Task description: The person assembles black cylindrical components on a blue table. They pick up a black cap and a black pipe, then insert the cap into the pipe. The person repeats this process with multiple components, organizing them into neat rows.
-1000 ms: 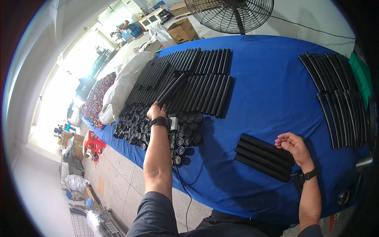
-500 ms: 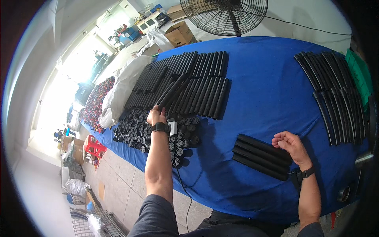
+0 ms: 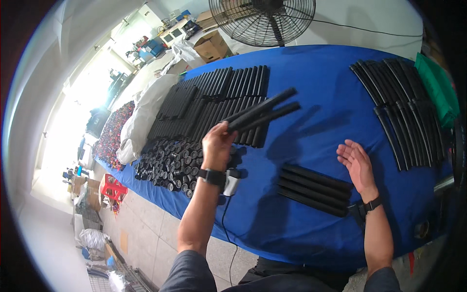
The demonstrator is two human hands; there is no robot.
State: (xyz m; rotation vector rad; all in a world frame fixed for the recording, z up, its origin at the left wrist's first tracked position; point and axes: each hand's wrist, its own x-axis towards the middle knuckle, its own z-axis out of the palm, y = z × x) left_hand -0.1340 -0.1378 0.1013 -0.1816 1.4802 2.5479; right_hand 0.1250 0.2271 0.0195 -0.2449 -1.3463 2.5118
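Note:
Two black tubes (image 3: 265, 111) are gripped at their near ends by my left hand (image 3: 217, 145). They point up and to the right, splayed slightly apart above the table. Behind them lie stacked rows of similar black tubes (image 3: 209, 114). Just below my left hand spreads a pile of round black caps (image 3: 170, 163). My right hand (image 3: 356, 162) is held over the cloth with its fingers stretched out and nothing in it. Beside it, several black tubes (image 3: 315, 189) lie side by side on the blue cloth (image 3: 311, 73).
At the right stand rows of longer black tubes (image 3: 404, 117) next to a green bag or sheet (image 3: 435, 85). A white sack (image 3: 146, 117) lies at the left by a heap of small red-black pieces (image 3: 114, 134). A large fan (image 3: 265, 19) stands beyond the table.
My left hand has lifted two tubes from the stacked rows and brought them to the right. My right hand has risen slightly, with its fingers straighter.

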